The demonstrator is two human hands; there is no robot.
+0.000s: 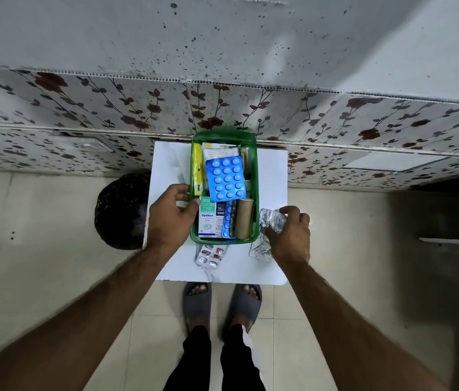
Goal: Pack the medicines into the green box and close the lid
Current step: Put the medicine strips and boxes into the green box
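Observation:
The green box [254, 153] stands open on a small white table [272, 176], holding a blue blister pack [227, 178], a white Optibex carton [207, 218], a yellow item [196, 170] and other medicines. My left hand [173, 218] grips the box's left rim. Just right of the box, my right hand [290, 232] is closed on a silver foil blister strip [272, 218]. Another silver strip [260, 249] lies under that hand on the table. A blister strip with red capsules [211, 254] lies in front of the box. No lid is visible.
A dark round bin [121, 210] sits on the floor left of the table. A flower-patterned wall panel [110, 117] runs behind the table. My feet in grey slippers [222, 300] stand at the table's near edge on a tiled floor.

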